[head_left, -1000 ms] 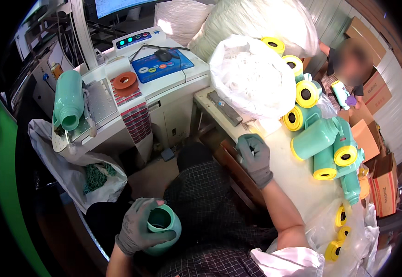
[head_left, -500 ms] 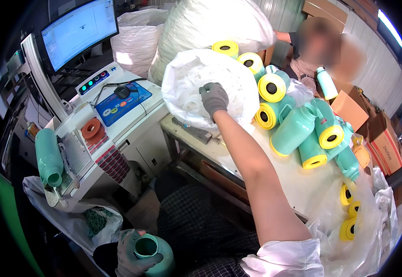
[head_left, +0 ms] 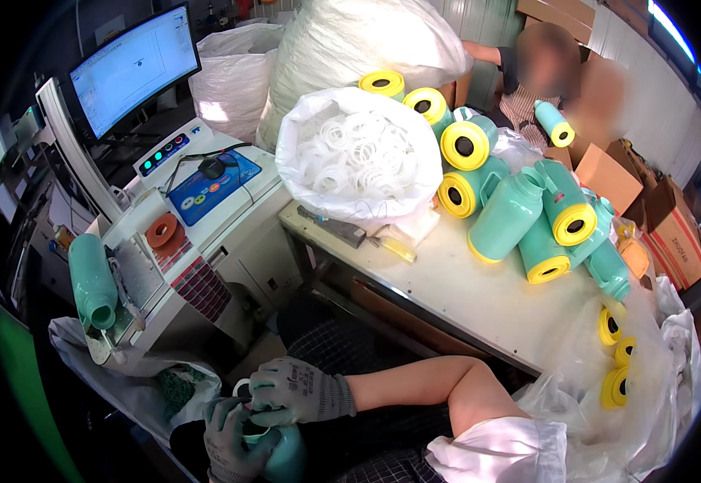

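Low in the view, my gloved left hand (head_left: 236, 444) wraps round the neck of a green bottle body (head_left: 289, 457). My gloved right hand (head_left: 300, 391) is at the bottle's mouth, its fingers pinched on a translucent white ring (head_left: 241, 388). Both hands cover most of the mouth, so I cannot tell whether the ring touches the rim. Ahead, a white sack (head_left: 292, 171) holds many more such rings. Another green bottle body (head_left: 93, 282) lies in the machine at the left.
Green bottles with yellow bases (head_left: 505, 211) lie piled on the table (head_left: 447, 298)'s right side. A monitor (head_left: 134, 68) and control panel (head_left: 163, 155) stand at the left. Behind the pile sits a person (head_left: 519, 101) near a green bottle (head_left: 554, 122). Plastic bags (head_left: 584, 394) hang at the right.
My right hand has come back from the sack of rings to the bottle, with a white ring in its fingers. My left hand stays on the bottle. The far bottle near the person has turned.
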Available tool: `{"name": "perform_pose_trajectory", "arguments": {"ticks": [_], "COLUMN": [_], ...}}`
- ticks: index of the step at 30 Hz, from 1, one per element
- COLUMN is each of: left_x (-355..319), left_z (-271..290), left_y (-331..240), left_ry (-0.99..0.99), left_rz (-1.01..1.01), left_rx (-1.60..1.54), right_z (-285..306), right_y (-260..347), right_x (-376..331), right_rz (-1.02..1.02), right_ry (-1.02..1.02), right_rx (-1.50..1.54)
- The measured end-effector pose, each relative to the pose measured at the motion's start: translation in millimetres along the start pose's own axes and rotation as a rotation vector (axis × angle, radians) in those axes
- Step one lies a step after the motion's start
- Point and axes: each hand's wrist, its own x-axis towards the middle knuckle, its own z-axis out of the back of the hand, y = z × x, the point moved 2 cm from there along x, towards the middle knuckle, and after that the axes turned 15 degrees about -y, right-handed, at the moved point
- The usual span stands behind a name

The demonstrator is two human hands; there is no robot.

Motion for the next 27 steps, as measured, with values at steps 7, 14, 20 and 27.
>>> {"name": "perform_pose_trajectory", "arguments": {"ticks": [7, 14, 20, 27], "left_x": [4.8, -9.0, 22.7, 44.6], "left_z": [23.6, 16.8, 25.2, 47.5], "left_y": [-17.5, -2.6, -24.8, -25.6], "left_ry": [0.038, 0.154, 0.124, 0.54], "left_rz": [0.077, -0.092, -0.073, 0.0], "left_rx": [-0.109, 0.105, 0.25, 0.49], "right_z": [-16.8, -5.6, -15.4, -27.8], "right_y": [22.5, 47.2, 44.2, 59.2], "right_x": [-10.0, -0.4, -21.4, -5.7], "right_rz": [0.165, -0.018, 0.005, 0.17], "right_ry": [0.058, 0.416, 0.193, 0.064], "right_rx": [-0.046, -0.163, -0.136, -0.26]}}
